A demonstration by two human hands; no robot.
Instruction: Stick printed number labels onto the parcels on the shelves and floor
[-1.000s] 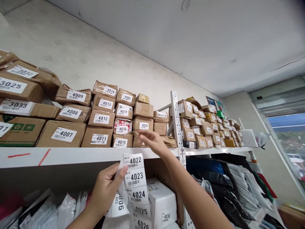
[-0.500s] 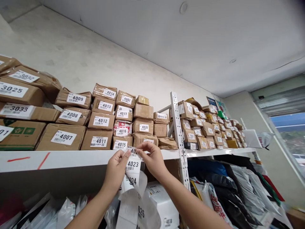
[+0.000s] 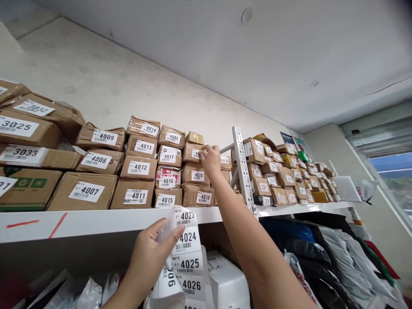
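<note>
My left hand (image 3: pixel 154 249) pinches a long strip of white number labels (image 3: pixel 187 240) between thumb and fingers, below the shelf edge. The strip shows 4023 at its top, then 4024, 4025 and 4026, and it curls downward. My right hand (image 3: pixel 211 161) reaches up to a brown carton (image 3: pixel 188 151) on the shelf. Its bent fingers are at the right end of a white label (image 3: pixel 196 153) that lies against the carton's front; they cover the last digits. Beneath this carton are one labelled 4020 (image 3: pixel 193 174) and one labelled 4018 (image 3: pixel 193 195).
The white shelf (image 3: pixel 96 223) carries stacked, numbered cartons to the left. A perforated white upright (image 3: pixel 243 167) stands right of my right hand, with more small parcels (image 3: pixel 289 176) beyond it. Bagged parcels (image 3: pixel 309 257) and a white box (image 3: pixel 228 279) fill the level below.
My right hand has left the strip and moved up to the carton above 4020, which now bears a label. My left hand has lowered slightly with the strip, now topped by 4023.
</note>
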